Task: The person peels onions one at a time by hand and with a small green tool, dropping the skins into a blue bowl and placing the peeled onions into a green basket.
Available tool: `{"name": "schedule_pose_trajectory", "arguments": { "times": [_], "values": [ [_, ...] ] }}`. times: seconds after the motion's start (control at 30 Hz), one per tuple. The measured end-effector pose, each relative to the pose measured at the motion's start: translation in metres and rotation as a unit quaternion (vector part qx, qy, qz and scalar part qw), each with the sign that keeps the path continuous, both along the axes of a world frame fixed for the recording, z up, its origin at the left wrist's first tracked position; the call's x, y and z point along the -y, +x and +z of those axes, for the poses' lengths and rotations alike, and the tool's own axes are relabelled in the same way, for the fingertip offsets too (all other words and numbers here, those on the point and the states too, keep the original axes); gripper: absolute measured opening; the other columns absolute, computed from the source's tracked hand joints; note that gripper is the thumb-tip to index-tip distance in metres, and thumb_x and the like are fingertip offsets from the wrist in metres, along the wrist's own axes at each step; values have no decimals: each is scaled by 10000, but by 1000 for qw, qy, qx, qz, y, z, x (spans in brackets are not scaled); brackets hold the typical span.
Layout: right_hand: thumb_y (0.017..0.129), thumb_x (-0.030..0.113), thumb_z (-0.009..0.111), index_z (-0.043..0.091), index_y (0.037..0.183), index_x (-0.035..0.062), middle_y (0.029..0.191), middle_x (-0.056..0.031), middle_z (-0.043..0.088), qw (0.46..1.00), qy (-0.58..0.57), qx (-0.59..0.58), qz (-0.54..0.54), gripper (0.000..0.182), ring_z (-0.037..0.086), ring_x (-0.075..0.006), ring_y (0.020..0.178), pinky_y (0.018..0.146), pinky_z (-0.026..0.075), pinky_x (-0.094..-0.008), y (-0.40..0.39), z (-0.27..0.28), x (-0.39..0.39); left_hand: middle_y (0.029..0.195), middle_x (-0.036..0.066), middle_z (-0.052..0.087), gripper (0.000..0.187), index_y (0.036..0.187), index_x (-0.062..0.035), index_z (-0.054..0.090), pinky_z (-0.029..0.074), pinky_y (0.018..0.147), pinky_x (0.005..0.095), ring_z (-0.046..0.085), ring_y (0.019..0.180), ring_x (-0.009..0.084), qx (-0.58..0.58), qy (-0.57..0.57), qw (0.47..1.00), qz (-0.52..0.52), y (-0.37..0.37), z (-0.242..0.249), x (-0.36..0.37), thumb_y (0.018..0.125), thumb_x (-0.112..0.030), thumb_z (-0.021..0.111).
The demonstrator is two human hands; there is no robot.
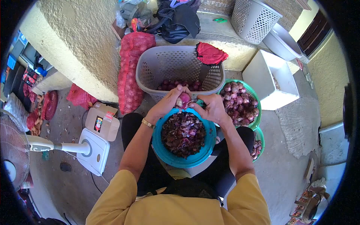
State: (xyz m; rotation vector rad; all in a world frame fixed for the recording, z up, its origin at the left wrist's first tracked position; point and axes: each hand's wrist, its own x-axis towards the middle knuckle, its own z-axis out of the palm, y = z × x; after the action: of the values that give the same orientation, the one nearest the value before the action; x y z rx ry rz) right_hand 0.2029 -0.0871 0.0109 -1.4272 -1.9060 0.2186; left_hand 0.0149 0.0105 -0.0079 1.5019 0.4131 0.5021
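My left hand [169, 103] is closed around a red onion [183, 100], partly peeled with pale patches showing. Close beside it, my right hand [212, 106] is curled with its thumb against the onion. A bit of a small teal-green handle [201, 102] shows at the right fingers; its blade or tip, if any, is hidden. Below both hands, a blue basin [156, 147] between my knees holds dark onion skins [183, 135]. Just beyond the hands stands a grey perforated laundry basket [150, 71] with red onions in its bottom.
Green baskets of onions [240, 103] stand at my right knee, near a white box [262, 82]. A red mesh sack of onions [135, 71] leans left of the laundry basket. Further left are a standing fan [92, 148] and a cardboard box [103, 120]. A black bag [178, 22] lies on the ledge.
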Motion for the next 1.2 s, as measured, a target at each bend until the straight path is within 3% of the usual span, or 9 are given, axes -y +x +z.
{"name": "schedule_pose_trajectory", "arguments": {
  "times": [0.07,0.1,0.3,0.37,0.6,0.77,0.87,1.2],
  "values": [
    [811,327,757,570,679,-7,528,-161,444,999,38,-33,18,404,426,-298,454,453,375,-372,1,-8,-3,728,8,569,685,952,-53,572,443,583,235,560,659,93,2,0,1000,-5,0,0,0,995,-624,196],
    [811,327,757,570,679,-7,528,-161,444,999,38,-33,18,404,426,-298,454,453,375,-372,1,-9,-2,741,5,568,686,953,-52,572,445,599,235,558,674,89,4,5,1000,-8,-1,0,-1,997,-622,194],
    [765,370,791,580,693,-16,531,-151,456,999,30,-28,8,446,469,-283,467,474,407,-362,0,0,1,806,-10,568,682,971,-47,581,457,681,235,548,743,77,-2,6,1000,0,-1,-6,-3,1005,-610,198],
    [742,405,798,564,667,11,581,-175,544,1000,14,-2,-13,465,586,-379,549,508,458,-416,-1,4,2,822,-13,569,679,976,-47,585,459,700,235,546,759,75,-9,2,1000,2,-1,-5,-3,1007,-607,202],
    [736,426,800,581,688,14,595,-175,565,1000,13,19,-21,469,611,-369,568,511,467,-413,-2,5,2,801,-7,582,672,991,-50,596,466,674,233,557,729,76,-10,6,1000,15,1,-6,-2,1010,-600,210],
    [728,452,799,697,882,5,672,-177,642,999,-6,-6,-33,483,655,-359,619,555,510,-403,-3,3,1,784,-7,581,674,993,-48,594,464,642,227,559,704,78,-9,3,1000,25,1,-5,-1,1010,-600,206],
    [730,455,798,705,925,7,671,-178,644,998,-43,19,-37,497,659,-359,625,566,518,-402,0,3,0,772,-4,580,677,994,-50,591,463,623,228,560,685,78,-8,-4,999,35,2,-7,-2,1007,-605,204],
    [713,438,811,656,801,3,640,-174,617,999,1,8,-31,471,644,-358,608,555,508,-410,-3,10,1,821,-13,578,671,1021,-46,594,463,678,221,546,737,71,-10,1,1000,28,3,-7,0,1009,-599,215]
  ]
}}
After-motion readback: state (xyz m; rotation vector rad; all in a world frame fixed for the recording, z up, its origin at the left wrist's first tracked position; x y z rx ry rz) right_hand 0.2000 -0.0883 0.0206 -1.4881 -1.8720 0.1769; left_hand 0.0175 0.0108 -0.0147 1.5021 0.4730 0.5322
